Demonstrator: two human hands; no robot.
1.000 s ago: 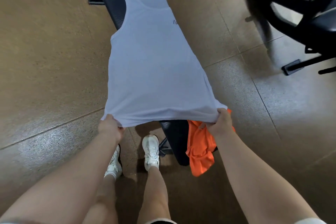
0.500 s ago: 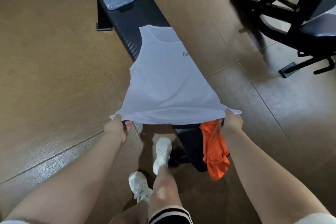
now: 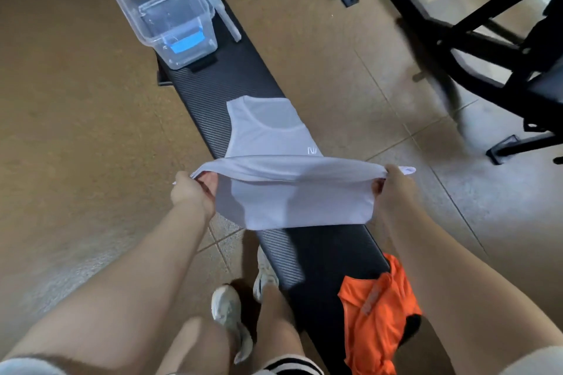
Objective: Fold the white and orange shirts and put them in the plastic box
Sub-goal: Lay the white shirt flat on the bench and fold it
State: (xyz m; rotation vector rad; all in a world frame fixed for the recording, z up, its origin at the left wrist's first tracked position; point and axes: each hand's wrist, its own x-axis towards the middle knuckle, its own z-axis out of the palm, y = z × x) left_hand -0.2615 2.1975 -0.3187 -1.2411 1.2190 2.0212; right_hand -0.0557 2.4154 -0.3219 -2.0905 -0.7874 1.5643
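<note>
The white sleeveless shirt (image 3: 274, 131) lies lengthwise on the black bench (image 3: 219, 85), neckline pointing away from me. Its bottom hem is lifted and carried over the lower body, forming a fold. My left hand (image 3: 192, 192) grips the hem's left corner and my right hand (image 3: 393, 189) grips the right corner. The orange shirt (image 3: 377, 313) lies crumpled on the near end of the bench, hanging over its right edge. The clear plastic box (image 3: 161, 0) with blue clips stands open at the far end of the bench.
The box's clear lid (image 3: 225, 18) leans beside it on the bench. A black exercise machine frame (image 3: 457, 39) stands on the tiled floor at the upper right. My legs and white shoes (image 3: 231, 316) are left of the bench's near end.
Both hands have carried the white shirt's hem up and forward over its body, where it was earlier stretched out flat. The view has shifted, bringing the box into sight.
</note>
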